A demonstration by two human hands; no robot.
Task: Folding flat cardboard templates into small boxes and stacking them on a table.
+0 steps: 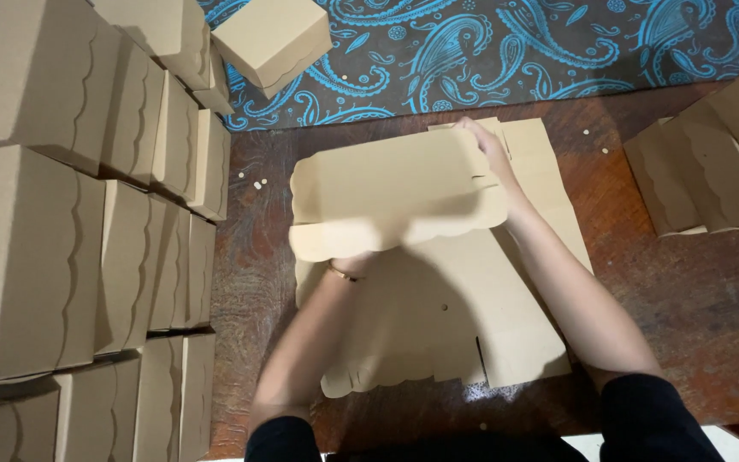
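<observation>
Right hand point(491, 147) is gripping the far right edge of a folded-up cardboard flap point(395, 192), fingers curling over its top corner, upper centre of the frame. Left hand point(354, 261) is sitting under the flap's near scalloped edge, mostly hidden behind it, so cannot tell if its fingers are spread or pinching; only the wrist with a thin bracelet point(344, 274) is showing. The flap is part of a flat die-cut box blank point(472, 325) lying mid-frame on the dark wooden worktop point(686, 325), on top of at least one more flat blank whose corner is peeking out upper right of it. The flap's long axis is running left to right across the frame, tilting a little up to the right, and the hands are bracketing it, one at each side: right at the far end, left at the near-left edge. The right hand is the one with the visible hold. Stacks of finished brown boxes point(87, 231) are crowding the whole left side of the frame, near the blank's left edge. More boxes point(712, 171) are sitting at the right, well apart. One box point(271, 38) is lying on the blue paisley cloth point(515, 51) up top. Bare wood is showing right of the blank and a strip at the left
</observation>
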